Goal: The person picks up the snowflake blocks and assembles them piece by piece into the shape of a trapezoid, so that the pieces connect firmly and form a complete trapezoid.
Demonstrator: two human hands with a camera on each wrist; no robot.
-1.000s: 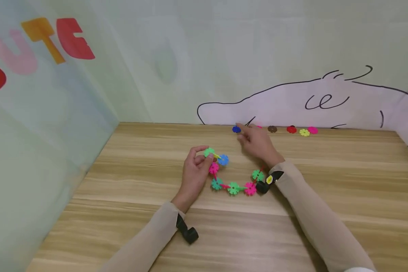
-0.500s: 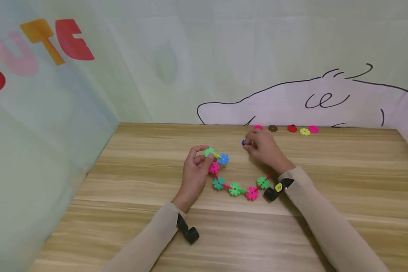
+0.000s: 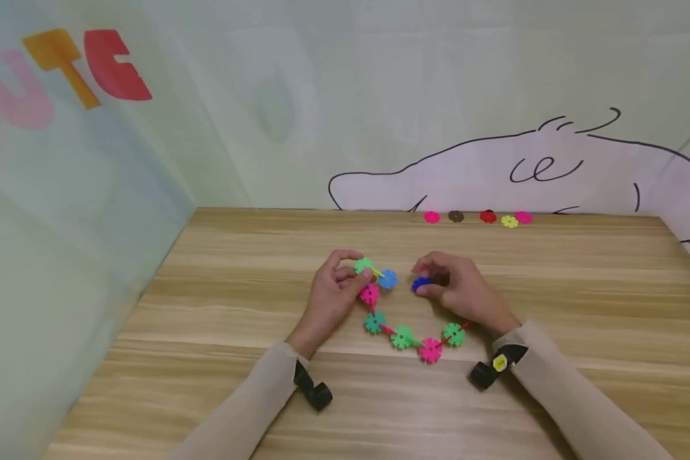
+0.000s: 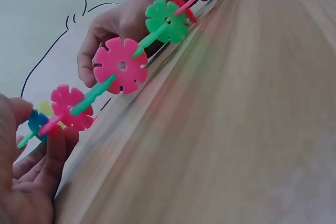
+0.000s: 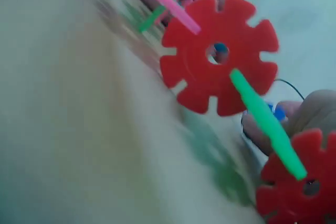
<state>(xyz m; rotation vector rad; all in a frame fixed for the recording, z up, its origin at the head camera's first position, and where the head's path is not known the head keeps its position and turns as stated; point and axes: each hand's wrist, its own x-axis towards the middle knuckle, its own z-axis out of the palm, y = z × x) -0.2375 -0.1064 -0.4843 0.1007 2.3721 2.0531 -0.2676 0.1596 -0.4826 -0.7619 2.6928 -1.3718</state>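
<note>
Evidently the chain of notched discs (image 3: pixel 398 342) hangs between my hands, bowed over the table (image 3: pixel 368 409); I cannot tell how much of it touches the wood. My left hand (image 3: pixel 335 292) pinches the green disc (image 3: pixel 362 263) by its left end between thumb and bent forefinger, probably to steady that end and leave the light blue disc (image 3: pixel 391 282) free at the tip. My right hand (image 3: pixel 468 289) pinches the dark blue disc (image 3: pixel 420 285) between thumb and fingers, its left edge bare, I judge so its notches face the chain; the two blue discs are near but apart. The chain's long axis runs left to right, sagging to the near side, its ends turned to the far side; the light blue tip points right, the other goes out of sight under my right wrist. The dark blue disc looks tilted, longest left to right. Beyond, a row of loose discs (image 3: pixel 488 218) lies along the far edge, apparently to leave my hands room.
</note>
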